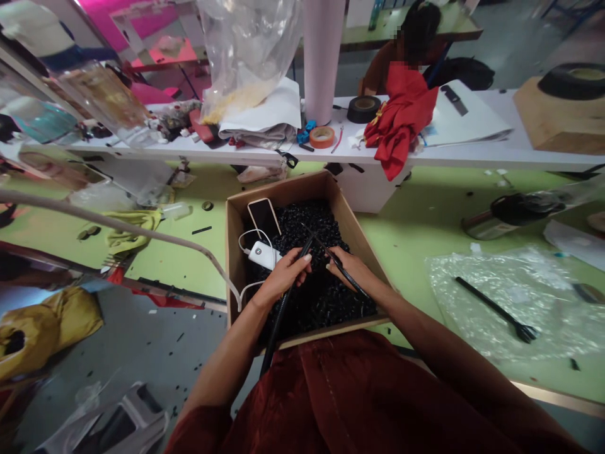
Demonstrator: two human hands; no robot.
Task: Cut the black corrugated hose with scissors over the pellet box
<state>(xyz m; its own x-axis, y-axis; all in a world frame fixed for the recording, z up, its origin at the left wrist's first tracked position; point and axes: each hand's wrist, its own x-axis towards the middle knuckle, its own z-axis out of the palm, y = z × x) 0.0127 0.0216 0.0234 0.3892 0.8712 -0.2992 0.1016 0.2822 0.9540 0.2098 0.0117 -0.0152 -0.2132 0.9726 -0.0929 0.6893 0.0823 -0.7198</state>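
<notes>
A cardboard box [362, 249] in front of me is filled with many small black pieces [312, 217]. My left hand [289, 272] is closed around a long black tube [278, 325], which runs from my lap up over the box. In my right hand [353, 268] is a dark scissors-like cutter [352, 282]; its thin blades meet or cross the tube's upper end. Whether the blades are apart is too small to tell. Beside my left hand, a white power bank [263, 254] with a white cable and a phone [263, 217] lie on the pieces.
A white shelf [454, 148] crosses behind the box, bearing black tape [363, 108], orange tape [322, 137] and red cloth [401, 113]. At right, a black bundled cable [496, 309] lies on clear plastic [449, 315]. A thick cable [142, 230] spans the left. Another person sits beyond.
</notes>
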